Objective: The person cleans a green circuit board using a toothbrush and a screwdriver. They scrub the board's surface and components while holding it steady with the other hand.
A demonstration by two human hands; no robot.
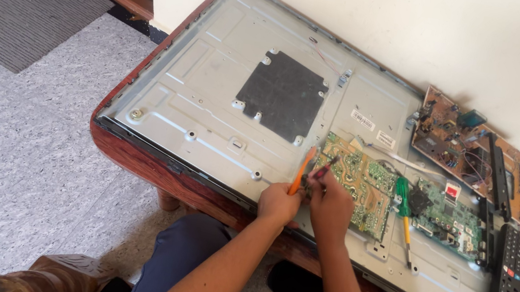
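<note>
Lying face down on the wooden bench [133, 146], a large flat-screen panel [213, 89] is kept with its grey metal back upward, so that the circuit boards fixed to it are exposed for work. An orange-handled tool [301, 171] is pinched in the left hand [278, 203], fingers closed round its lower end. Its long axis runs nearly upright in the view, leaning slightly right, with the top pointing away from the person toward the wall; which end is the working tip cannot be told. A thin dark probe with a red part [324, 169] is pinched in the right hand [330, 203] and is angled toward the left edge of the green-and-tan board [359, 184], where both hands are gathered. A green-handled screwdriver [404, 212] is laid between that board and a smaller green board [449, 216], within reach. A black remote [507, 279] is left near the panel's right end.
</note>
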